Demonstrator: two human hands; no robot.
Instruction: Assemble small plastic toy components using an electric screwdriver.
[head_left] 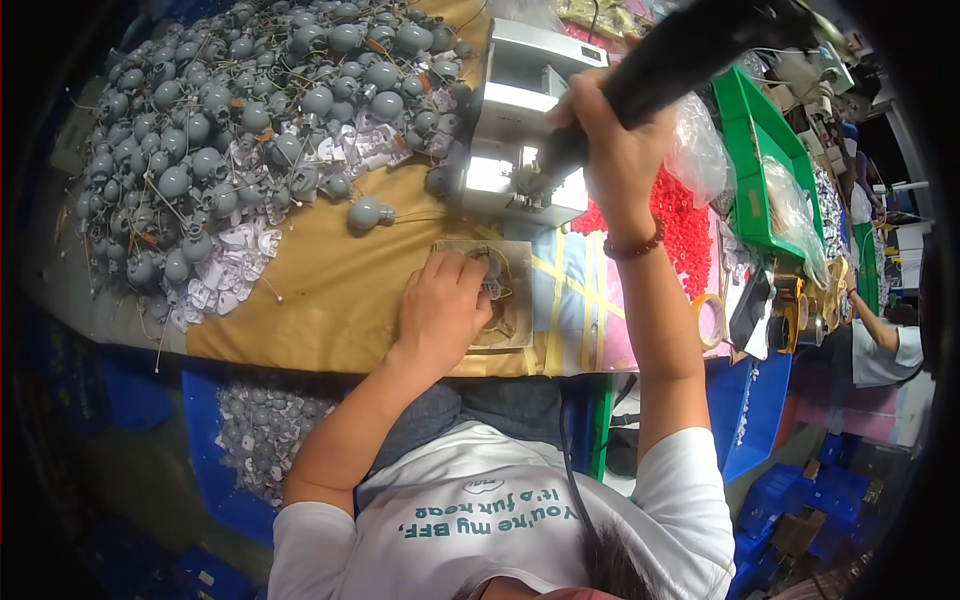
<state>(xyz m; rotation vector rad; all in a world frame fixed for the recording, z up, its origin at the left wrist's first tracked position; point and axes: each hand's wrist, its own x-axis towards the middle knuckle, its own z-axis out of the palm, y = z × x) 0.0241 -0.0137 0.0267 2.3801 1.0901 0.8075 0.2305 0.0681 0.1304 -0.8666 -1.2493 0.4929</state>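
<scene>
My right hand [625, 140] is wrapped round a black electric screwdriver [690, 60]. The tool slants down to the left, its tip at the front of a white screw feeder [525, 95]. Closer to me, my left hand [442, 308] rests on a flat square fixture plate [517, 334]. Its curled fingers hold a grey round-headed part [493, 265] with thin wires, set in the fixture; the fingers cover much of it. A loose grey ball-shaped part [368, 212] with wires lies on the brown cloth, left of the feeder.
A big pile of grey ball-shaped parts [200, 150] and white plastic pieces [235, 265] covers the table's left. Red small pieces [685, 225], a tape roll [710, 320] and a green tray [750, 160] lie right. Below the table edge stands a blue bin [205, 440]. Another person [885, 350] sits far right.
</scene>
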